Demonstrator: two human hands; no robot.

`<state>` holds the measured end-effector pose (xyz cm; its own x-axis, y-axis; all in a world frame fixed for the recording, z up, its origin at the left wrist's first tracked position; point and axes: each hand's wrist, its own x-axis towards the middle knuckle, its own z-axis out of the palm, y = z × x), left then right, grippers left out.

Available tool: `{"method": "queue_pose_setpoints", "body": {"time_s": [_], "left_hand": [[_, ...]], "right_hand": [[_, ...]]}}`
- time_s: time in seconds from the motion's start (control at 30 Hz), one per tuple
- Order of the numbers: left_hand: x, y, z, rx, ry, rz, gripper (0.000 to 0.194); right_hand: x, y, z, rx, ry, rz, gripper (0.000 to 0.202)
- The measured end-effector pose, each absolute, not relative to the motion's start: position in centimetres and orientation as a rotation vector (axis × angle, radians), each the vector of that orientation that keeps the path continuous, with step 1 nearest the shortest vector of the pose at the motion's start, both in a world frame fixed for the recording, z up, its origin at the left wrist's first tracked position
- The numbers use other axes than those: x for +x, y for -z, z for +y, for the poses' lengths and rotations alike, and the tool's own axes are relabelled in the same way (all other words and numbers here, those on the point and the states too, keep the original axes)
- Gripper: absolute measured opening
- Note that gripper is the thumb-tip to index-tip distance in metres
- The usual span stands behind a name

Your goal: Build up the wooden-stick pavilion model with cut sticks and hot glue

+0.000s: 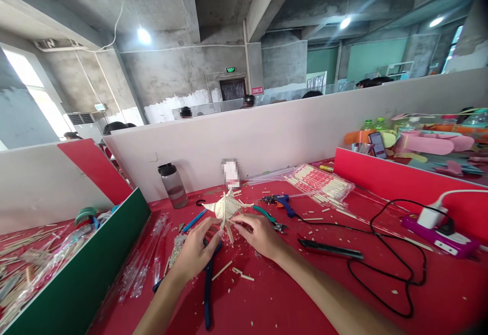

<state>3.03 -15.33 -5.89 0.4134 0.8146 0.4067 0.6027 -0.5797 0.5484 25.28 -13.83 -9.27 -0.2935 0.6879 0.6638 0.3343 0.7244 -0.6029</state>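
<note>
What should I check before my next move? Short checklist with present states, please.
1. Stick model held: ok, fingers of the left hand and right hand are on it.
2. Glue gun out of the hands: ok, lying on the table.
3. Glue gun cool: cannot tell.
4. Knife blade retracted: cannot tell.
5. Space near the left hand clear: not ok, a blue-handled tool and stick offcuts lie there.

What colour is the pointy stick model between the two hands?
The pointy stick model is pale cream; it shows in the head view.
</note>
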Motion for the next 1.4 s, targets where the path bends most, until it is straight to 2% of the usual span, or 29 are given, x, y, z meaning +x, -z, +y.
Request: {"method": "queue_pose_setpoints", "body": {"time_s": [0.3,0.47,0.67,0.83,0.93,1.1,1.4], "left_hand": [[3.0,6.3,-15.1,2.31,-0.956,1.221,0.028],[3.2,6.9,-14.7,2.081,-1.05,1.267,0.025],[3.6,6.9,-14.3,1.845,-0.796,1.155,0.036],[4.3,6.7,-14.7,1.743,-0.781,1.145,0.041],[4.5,6.8,-14.7,1.827,-0.809,1.209,0.041],[4.0,7.4,-14.9,2.226,-1.042,1.554,0.028],[4.0,6.9,-15.8,2.621,-1.078,1.471,0.027]], "right_hand": [[25.3,8.9,-14.1,-0.774,-0.438,-1.905,0.017],[25.5,8.6,-13.9,-0.817,-0.379,-1.887,0.013],[25.2,8.5,-14.1,-0.812,-0.406,-1.866,0.013],[25.1,8.6,-14.2,-0.838,-0.508,-1.845,0.014],[25.2,8.5,-14.2,-0.839,-0.541,-1.842,0.014],[25.3,8.5,-14.2,-0.812,-0.561,-1.859,0.013],[25.6,8.5,-14.0,-0.798,-0.484,-1.888,0.012]]}}
